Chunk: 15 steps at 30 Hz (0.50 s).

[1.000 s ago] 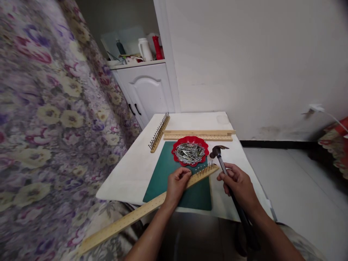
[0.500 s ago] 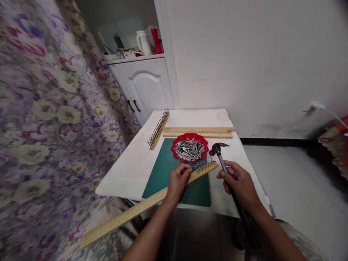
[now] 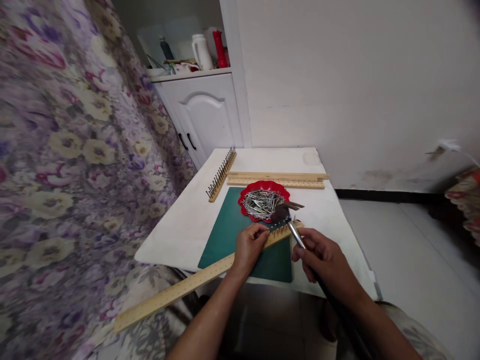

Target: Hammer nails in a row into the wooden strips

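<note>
My right hand (image 3: 324,257) is wrapped round the dark handle of a claw hammer (image 3: 296,234). The hammer's head is blurred and hangs over the nailed end of a long wooden strip (image 3: 180,290). On this strip my left hand (image 3: 249,247) rests, thumb and fingers pinched on a nail that they mostly hide. A row of upright nails (image 3: 279,231) stands in the strip just right of those fingertips. The strip slants across a green mat (image 3: 219,232), and its near end reaches over my lap. Small dots run along its face.
A red scalloped dish (image 3: 243,211) full of loose nails (image 3: 260,202) stands behind the strip. Further back on the white-covered table (image 3: 172,230) lie more wooden strips (image 3: 277,184) and, at left, a strip studded with nails (image 3: 221,177). A floral curtain (image 3: 93,150) hangs on the left.
The hammer has swung down and left, from beside the strip's end to over the nails. My left hand keeps its pinch on the strip. The whole view has shifted slightly.
</note>
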Available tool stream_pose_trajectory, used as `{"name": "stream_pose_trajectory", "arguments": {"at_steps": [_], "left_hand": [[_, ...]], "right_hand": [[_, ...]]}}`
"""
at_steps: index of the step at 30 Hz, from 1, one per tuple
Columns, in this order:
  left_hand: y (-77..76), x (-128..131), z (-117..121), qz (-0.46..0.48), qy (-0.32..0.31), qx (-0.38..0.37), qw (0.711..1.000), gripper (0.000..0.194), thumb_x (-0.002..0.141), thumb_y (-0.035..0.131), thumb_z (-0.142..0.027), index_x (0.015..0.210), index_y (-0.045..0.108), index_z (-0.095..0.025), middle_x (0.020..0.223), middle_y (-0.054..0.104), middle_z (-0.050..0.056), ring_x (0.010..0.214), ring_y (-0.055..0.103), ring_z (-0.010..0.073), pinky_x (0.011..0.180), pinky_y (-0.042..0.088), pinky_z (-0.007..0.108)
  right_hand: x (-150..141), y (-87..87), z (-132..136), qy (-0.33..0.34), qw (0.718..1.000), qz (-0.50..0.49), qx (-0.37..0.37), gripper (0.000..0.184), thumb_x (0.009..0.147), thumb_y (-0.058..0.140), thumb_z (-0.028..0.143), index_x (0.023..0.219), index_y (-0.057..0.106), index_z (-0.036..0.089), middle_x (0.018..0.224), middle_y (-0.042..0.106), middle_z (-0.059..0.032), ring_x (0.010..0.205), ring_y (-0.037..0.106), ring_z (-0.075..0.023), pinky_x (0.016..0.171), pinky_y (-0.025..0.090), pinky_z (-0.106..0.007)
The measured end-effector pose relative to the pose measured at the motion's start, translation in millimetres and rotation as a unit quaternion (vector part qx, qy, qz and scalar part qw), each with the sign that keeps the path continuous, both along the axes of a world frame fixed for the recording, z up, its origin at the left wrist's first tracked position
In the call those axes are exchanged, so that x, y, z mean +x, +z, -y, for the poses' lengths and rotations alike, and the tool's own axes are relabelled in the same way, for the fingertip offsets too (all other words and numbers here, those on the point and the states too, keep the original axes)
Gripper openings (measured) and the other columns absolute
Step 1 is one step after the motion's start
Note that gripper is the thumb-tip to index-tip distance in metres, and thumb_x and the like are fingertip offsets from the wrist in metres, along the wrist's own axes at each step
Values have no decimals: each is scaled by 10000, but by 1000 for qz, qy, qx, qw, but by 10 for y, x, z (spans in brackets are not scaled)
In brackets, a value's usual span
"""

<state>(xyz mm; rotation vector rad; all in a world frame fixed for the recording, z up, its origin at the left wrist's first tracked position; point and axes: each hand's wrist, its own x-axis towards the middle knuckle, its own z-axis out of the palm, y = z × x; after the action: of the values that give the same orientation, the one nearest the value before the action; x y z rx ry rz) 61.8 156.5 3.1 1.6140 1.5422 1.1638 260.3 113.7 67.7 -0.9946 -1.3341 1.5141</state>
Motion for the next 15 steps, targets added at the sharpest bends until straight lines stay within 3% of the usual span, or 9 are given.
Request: {"name": "stream_pose_trajectory", "arguments": {"at_steps": [15], "left_hand": [[-76, -5, -11, 3, 1, 4, 1000, 153, 757, 556, -269, 762, 651, -150, 663, 557, -24, 603, 442, 97, 538, 311, 185]], "right_hand": [[-172, -93, 71, 27, 995, 90, 25, 319, 814, 516, 200, 1131, 539, 215, 678, 607, 39, 358, 470, -73, 357, 388, -187]]}}
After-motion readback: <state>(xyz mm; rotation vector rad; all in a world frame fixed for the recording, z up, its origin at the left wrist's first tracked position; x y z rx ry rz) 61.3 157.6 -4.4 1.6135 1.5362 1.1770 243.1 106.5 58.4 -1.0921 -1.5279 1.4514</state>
